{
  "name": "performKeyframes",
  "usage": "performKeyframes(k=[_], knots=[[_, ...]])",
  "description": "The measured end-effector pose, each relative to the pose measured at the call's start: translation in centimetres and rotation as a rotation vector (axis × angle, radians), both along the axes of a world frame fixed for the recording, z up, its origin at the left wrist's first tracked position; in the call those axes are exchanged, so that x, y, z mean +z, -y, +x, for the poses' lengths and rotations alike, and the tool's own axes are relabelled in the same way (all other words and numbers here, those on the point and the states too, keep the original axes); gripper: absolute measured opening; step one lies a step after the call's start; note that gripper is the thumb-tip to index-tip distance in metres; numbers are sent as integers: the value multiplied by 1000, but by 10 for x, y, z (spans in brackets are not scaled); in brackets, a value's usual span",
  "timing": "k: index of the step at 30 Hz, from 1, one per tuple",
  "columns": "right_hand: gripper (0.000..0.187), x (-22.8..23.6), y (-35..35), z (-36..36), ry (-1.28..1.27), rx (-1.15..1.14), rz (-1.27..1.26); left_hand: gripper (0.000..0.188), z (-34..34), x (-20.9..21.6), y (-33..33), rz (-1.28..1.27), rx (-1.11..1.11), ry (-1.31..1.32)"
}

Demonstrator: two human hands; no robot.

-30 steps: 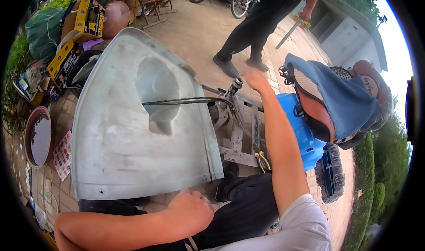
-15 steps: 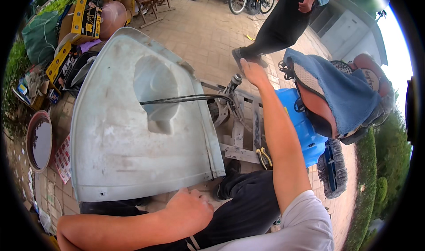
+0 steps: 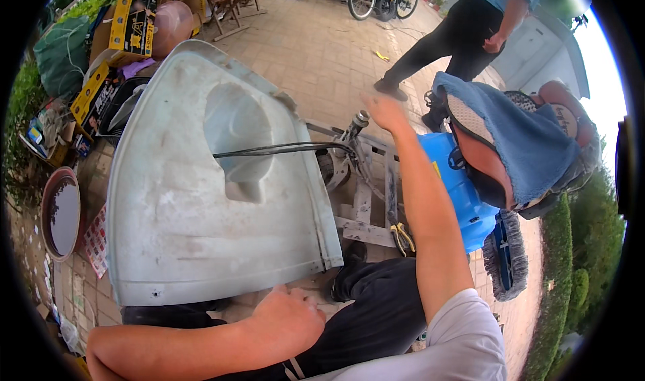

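A large, scuffed pale grey-green curved panel (image 3: 175,233) with a hollow recess lies before me, over a grey metal frame (image 3: 366,230). Black cables (image 3: 289,149) run from the recess to a metal stem (image 3: 356,125) on the frame. My left hand (image 3: 285,320) is loosely curled over my dark trousers, just below the panel's near edge; no object shows in it, though its palm side is hidden. Stretched forward past the stem, my right hand (image 3: 388,114) is empty, with fingers extended. Pliers (image 3: 403,238) with yellow-and-black handles rest on the frame beside my right forearm.
A blue plastic container (image 3: 463,193) and a seat under a blue towel (image 3: 517,142) stand at right, above a grey brush (image 3: 507,257). Boxes (image 3: 131,28) and a basin (image 3: 60,213) crowd the left. Another person (image 3: 463,35) stands ahead, near a yellow object (image 3: 381,56).
The other person has moved back and to the right, bringing both legs and the blue shirt further into view. My right hand has lowered very slightly; my left hand and the panel stay put.
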State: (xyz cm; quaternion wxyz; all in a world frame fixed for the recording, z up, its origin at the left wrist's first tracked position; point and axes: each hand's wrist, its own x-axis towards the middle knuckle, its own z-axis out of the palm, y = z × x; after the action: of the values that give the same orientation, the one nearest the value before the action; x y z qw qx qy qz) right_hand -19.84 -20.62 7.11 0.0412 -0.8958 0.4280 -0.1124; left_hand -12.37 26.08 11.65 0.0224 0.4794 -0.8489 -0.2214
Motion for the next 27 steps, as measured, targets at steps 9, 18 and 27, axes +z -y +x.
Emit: performKeyframes(k=[9,18,27], knots=[[73,7,-1,4,66,149,26,20,1,-1,-1,-9,6,7],[77,5,-14,12,-174,-205,60,21,-1,-1,1,16,-1,24],[81,20,-5,2,-147,-183,77,31,-1,-2,2,1,-17,23]])
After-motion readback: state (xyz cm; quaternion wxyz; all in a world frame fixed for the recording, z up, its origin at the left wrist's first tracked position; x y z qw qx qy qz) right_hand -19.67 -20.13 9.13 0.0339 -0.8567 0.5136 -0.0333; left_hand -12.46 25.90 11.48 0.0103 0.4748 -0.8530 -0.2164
